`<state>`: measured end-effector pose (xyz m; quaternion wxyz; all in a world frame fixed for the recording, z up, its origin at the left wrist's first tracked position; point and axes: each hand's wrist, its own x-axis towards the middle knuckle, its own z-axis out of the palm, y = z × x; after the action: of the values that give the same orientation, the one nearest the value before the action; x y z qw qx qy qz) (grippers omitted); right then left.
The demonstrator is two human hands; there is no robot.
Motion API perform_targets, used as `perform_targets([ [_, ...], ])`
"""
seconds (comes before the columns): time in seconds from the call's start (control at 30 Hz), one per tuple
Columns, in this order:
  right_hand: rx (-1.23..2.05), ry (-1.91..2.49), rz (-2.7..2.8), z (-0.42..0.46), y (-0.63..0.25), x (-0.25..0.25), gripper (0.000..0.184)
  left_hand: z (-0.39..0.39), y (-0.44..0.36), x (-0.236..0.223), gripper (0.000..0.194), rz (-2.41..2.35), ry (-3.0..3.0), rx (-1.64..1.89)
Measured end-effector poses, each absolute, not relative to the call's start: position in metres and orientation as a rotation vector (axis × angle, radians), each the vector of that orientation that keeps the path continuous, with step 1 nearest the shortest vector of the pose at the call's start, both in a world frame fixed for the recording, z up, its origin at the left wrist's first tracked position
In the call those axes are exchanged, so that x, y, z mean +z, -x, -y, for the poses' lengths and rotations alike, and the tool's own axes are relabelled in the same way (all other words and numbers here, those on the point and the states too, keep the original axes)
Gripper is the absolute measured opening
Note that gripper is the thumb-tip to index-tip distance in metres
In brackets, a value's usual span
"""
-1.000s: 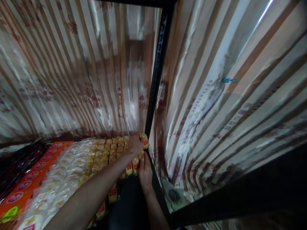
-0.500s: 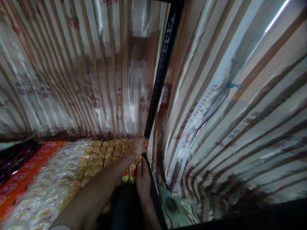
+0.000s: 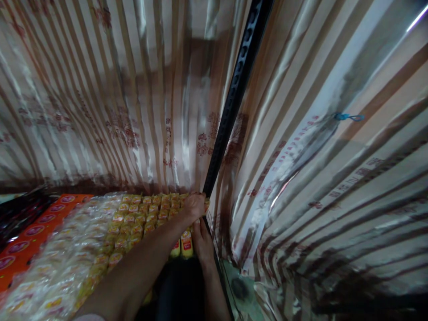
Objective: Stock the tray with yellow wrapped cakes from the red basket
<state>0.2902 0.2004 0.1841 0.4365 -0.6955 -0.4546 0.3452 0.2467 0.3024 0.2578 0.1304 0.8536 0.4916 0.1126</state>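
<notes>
Small yellow wrapped packets point(image 3: 133, 223) stand in tight rows, and a few nearer ones point(image 3: 186, 243) show red labels. My left hand point(image 3: 195, 206) reaches across them to the far right corner, by the foot of the black post. Its fingers are curled over a yellow packet point(image 3: 207, 204), of which a small part shows beyond them; the fingertips are hidden. Just below it, my right hand point(image 3: 203, 243) lies along the right end of the rows, fingers stretched forward and against the packets. Part of those fingers is hidden under my left hand.
A black slotted post point(image 3: 230, 98) rises at the corner. Striped plastic sheeting point(image 3: 150, 89) hangs behind and to the right, with a blue tie point(image 3: 347, 117) on it. Clear-wrapped packets point(image 3: 73, 240), an orange printed box strip point(image 3: 36, 232) and dark shiny packs point(image 3: 23, 218) lie leftward.
The view has shifted slightly, so the post and sheeting sit further right. My right hand has moved a little closer under my left hand, which stays at the corner packet.
</notes>
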Motion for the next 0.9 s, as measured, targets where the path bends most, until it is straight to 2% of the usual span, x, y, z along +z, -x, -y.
perform_targets([
  [0.6, 0.575, 1.626, 0.996, -0.199, -0.279, 0.164, 0.067, -0.304, -0.241, 0.260, 0.024, -1.322, -2.583, 0.219],
  [0.9, 0.479, 1.519, 0.933, -0.193, -0.277, 0.160, 0.060, -0.294, -0.245, 0.249, 0.029, -1.500, -2.489, 0.396],
])
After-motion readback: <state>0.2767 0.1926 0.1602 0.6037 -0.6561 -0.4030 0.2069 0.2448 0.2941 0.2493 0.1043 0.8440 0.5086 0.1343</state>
